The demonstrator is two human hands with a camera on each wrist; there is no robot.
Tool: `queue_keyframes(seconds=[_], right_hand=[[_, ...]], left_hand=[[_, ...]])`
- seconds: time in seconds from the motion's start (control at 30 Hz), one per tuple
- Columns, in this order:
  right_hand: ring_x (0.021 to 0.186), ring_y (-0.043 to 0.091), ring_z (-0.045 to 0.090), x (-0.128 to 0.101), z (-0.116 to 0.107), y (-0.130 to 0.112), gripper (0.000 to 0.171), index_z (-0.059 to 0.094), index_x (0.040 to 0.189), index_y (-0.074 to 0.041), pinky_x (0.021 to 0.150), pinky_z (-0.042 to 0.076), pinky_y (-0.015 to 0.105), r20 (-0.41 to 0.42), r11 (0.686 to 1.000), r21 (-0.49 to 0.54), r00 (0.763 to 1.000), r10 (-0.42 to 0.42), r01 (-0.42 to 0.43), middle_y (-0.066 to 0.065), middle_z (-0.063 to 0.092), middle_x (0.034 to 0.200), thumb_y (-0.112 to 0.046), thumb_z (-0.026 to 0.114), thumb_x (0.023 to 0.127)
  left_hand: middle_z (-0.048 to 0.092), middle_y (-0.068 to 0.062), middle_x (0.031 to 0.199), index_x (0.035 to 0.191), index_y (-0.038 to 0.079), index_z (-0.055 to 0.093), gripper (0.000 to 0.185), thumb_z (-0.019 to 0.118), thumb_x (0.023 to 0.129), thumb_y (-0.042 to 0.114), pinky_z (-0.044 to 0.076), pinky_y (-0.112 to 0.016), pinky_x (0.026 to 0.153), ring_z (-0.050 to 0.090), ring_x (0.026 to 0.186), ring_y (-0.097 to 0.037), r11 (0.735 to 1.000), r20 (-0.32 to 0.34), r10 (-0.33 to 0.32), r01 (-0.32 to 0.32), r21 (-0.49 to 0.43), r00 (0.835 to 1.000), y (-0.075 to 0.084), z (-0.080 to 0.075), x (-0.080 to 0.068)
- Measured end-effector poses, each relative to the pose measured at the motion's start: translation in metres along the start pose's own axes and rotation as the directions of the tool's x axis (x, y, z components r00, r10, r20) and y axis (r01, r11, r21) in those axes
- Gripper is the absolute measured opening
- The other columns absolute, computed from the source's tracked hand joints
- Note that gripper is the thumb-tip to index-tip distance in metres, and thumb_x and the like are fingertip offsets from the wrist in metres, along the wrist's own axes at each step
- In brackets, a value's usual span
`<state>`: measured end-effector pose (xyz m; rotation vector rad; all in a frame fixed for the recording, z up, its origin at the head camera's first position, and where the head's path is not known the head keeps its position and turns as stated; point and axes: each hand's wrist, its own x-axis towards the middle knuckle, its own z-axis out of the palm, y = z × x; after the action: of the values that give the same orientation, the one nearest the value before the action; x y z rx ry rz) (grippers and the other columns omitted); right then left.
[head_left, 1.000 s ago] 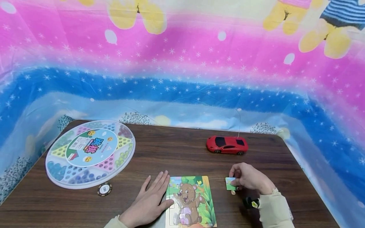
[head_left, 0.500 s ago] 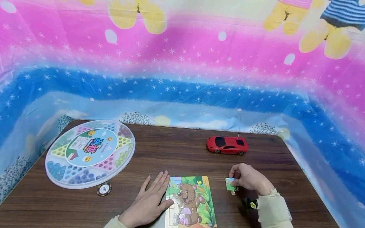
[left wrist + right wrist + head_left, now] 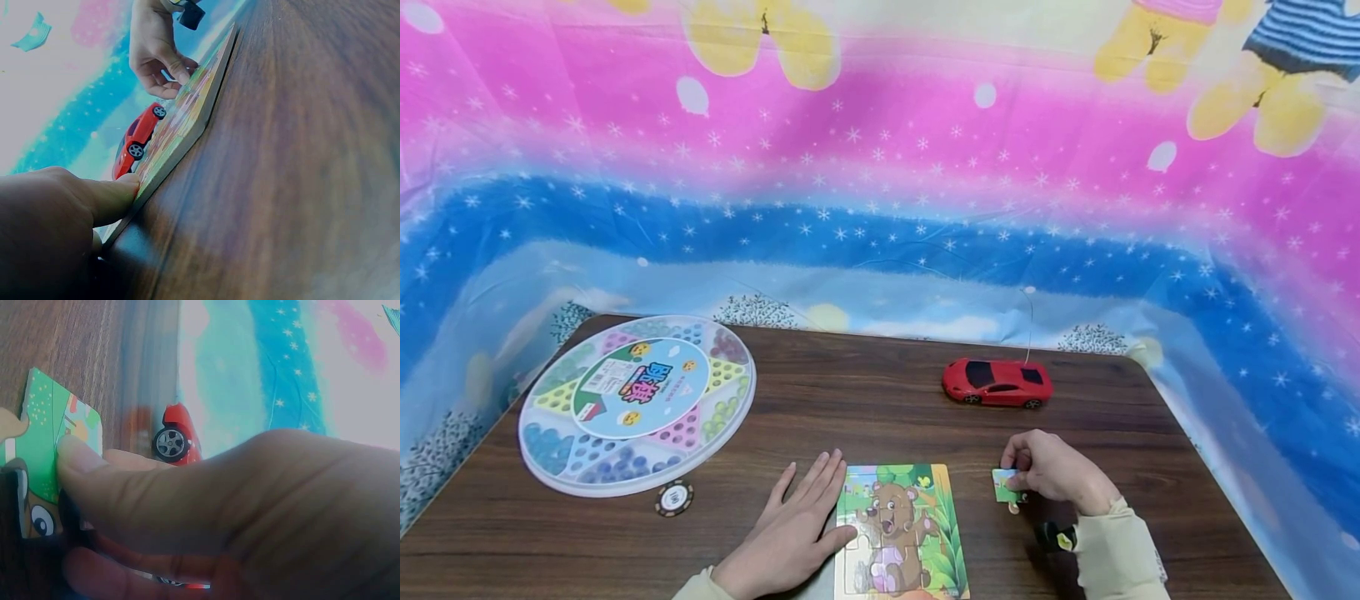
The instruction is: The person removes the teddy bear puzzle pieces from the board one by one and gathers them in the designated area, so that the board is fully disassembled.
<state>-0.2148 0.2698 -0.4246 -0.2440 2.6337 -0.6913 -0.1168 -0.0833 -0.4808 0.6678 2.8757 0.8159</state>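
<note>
Piece [image 3: 1003, 486] has hardly moved since 1 second ago: the right hand [image 3: 1054, 473] pinches it, thumb on its face, right of the puzzle [image 3: 898, 533] and apart from it. It is green with yellow specks and 1 printed eye. The left hand [image 3: 793, 529], fingers extended, grasps nothing, thumb touching the puzzle's left edge.

Dark brown wood-grain table [image 3: 850, 400], rounded corners. Bearing: one round, white-rimmed board game [image 3: 647, 408] with coloured star pattern, left; one black-and-beige round chip [image 3: 675, 498], just beside it; one square bear-picture puzzle [image 3: 898, 533], near side; one red toy sports car [image 3: 997, 382], farther back.
</note>
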Motion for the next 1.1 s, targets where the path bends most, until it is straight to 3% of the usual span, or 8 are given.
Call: queue_keyframes(seconds=[0.8,1.1], right_hand=[[0.063,0.017,0.049,-0.0033,-0.0008,-0.0015,0.016,0.064,0.085,-0.010,0.055,0.043,0.030,0.004,0.999,-0.027,1.000,-0.028,0.029,0.003,0.057,0.072,0.000,0.076,0.081],[0.063,0.016,0.049,-0.0014,0.0009,-0.0026,0.018,0.063,0.082,-0.011,0.057,0.041,0.030,-0.018,1.000,-0.028,1.000,-0.003,0.002,0.003,0.056,0.072,0.001,0.077,0.081]], left_hand=[[0.017,-0.010,0.161,0.154,0.001,0.023,0.080,0.045,0.099,0.055,-0.001,-0.055,0.114,0.011,0.148,-0.024,1.000,0.009,-0.004,0.004,-0.004,1.000,0.0000,-0.0009,0.0000],[0.018,-0.011,0.160,0.153,0.001,0.024,0.079,0.045,0.099,0.054,-0.001,-0.055,0.114,0.012,0.148,-0.025,1.000,0.006,-0.002,0.002,-0.001,1.000,0.0004,-0.0012,0.0002]])
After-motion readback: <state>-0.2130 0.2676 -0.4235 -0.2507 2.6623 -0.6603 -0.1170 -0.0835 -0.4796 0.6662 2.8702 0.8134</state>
